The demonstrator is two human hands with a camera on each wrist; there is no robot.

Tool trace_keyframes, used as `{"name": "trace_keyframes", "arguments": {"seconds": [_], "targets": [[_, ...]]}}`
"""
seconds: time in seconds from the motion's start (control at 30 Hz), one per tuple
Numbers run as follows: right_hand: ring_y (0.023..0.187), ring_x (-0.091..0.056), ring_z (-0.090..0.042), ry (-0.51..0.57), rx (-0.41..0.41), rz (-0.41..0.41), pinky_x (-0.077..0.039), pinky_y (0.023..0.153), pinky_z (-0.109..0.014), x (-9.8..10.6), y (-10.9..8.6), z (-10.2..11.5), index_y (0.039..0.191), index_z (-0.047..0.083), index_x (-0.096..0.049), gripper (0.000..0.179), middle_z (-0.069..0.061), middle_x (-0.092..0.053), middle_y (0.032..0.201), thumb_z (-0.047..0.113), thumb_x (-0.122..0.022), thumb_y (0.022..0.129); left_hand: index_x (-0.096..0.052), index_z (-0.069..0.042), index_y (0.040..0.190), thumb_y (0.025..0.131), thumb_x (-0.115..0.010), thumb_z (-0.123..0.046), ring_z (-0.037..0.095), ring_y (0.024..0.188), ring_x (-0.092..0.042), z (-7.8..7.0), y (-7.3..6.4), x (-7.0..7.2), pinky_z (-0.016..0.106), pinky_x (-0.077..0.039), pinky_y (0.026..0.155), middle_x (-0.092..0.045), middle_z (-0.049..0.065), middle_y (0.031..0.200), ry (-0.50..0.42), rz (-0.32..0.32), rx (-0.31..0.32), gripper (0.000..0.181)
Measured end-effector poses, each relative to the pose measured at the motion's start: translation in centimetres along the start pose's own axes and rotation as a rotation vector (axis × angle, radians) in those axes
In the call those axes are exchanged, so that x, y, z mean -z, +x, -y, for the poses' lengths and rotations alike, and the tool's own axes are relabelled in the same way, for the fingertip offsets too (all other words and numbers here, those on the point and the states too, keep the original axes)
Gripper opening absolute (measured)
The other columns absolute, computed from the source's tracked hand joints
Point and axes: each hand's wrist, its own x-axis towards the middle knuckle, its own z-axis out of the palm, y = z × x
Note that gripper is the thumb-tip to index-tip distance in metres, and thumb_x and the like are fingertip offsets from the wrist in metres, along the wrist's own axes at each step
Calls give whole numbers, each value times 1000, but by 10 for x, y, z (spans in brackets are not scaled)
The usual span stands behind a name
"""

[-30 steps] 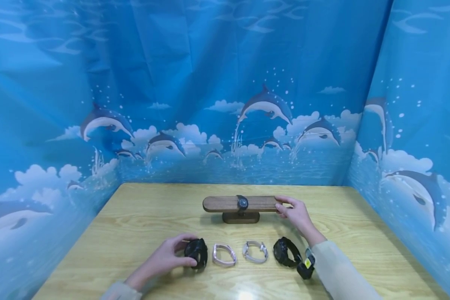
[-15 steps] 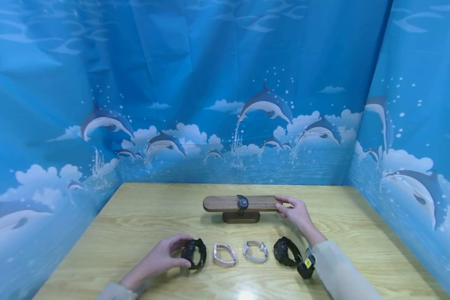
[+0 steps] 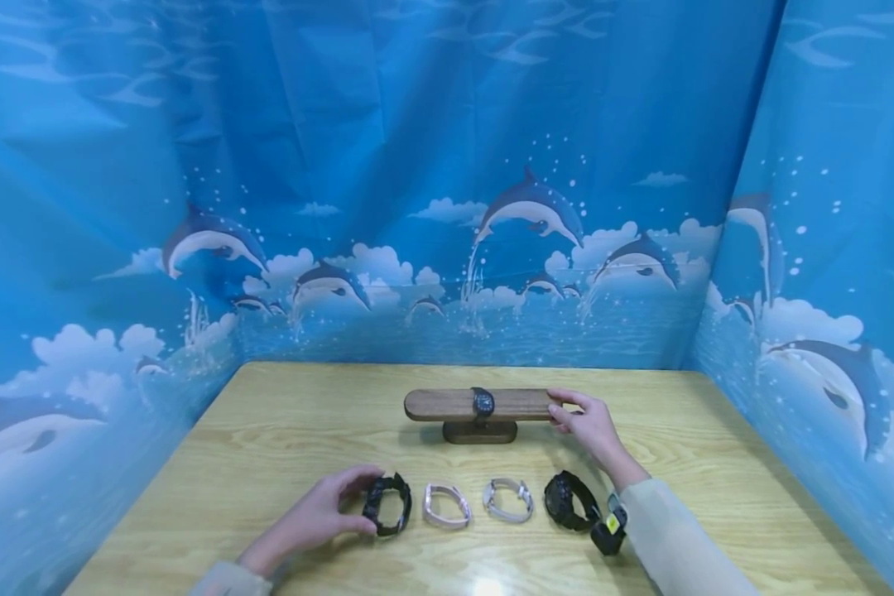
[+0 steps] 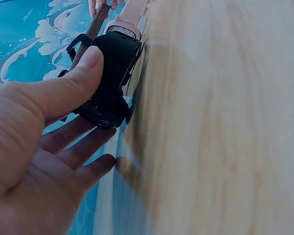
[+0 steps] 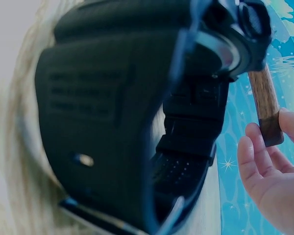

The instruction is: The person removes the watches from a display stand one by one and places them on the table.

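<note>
My left hand (image 3: 314, 515) holds a black watch (image 3: 373, 499) at the front left, thumb on the near side and fingers on the far side. Its strap forms a loop. In the left wrist view the thumb presses along the watch (image 4: 110, 63). Behind the row of watches, my right hand (image 3: 592, 426) grips the right end of a dark wooden watch stand (image 3: 435, 405), thumb and fingers around the bar. A black watch (image 3: 483, 403) is wrapped around the middle of that bar. The right wrist view also shows the bar's end (image 5: 266, 105) in the fingers.
A pink watch (image 3: 447, 522), a whitish watch (image 3: 508, 516) and a large black watch (image 3: 559, 499) stand in a row along the wooden table (image 3: 305, 430). The large one is close to my right forearm. Blue dolphin-print curtains (image 3: 387, 314) enclose the table.
The black watch in my left hand has turned, so its strap loop shows open toward the head camera. The left hand shifted slightly left. My right hand stays on the stand.
</note>
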Motion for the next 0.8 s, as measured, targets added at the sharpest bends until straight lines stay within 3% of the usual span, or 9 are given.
{"name": "trace_keyframes", "arguments": {"seconds": [0.27, 0.53, 0.8], "targets": [[95, -62, -32, -4, 4, 5, -53, 80, -44, 0, 1, 0, 130, 5, -53, 39, -20, -48, 128, 13, -58, 92, -49, -2, 129, 67, -79, -30, 27, 114, -53, 2, 0, 1, 40, -39, 100, -55, 12, 126, 36, 8, -34, 75], [97, -61, -35, 7, 1, 8, -52, 81, -44, 1, 0, 1, 131, 5, -52, 39, -20, -47, 129, 13, -58, 93, -47, -4, 132, 67, -78, -35, 24, 117, -51, 1, 1, 2, 39, -38, 101, -53, 7, 130, 51, 24, -18, 78], [99, -60, -36, 9, 5, 11, -52, 81, -44, 1, -1, 1, 130, 5, -53, 39, -19, -47, 129, 13, -58, 93, -43, -3, 135, 75, -74, -32, 26, 116, -51, 0, 0, 2, 42, -38, 101, -52, 12, 130, 26, 2, -26, 73]]}}
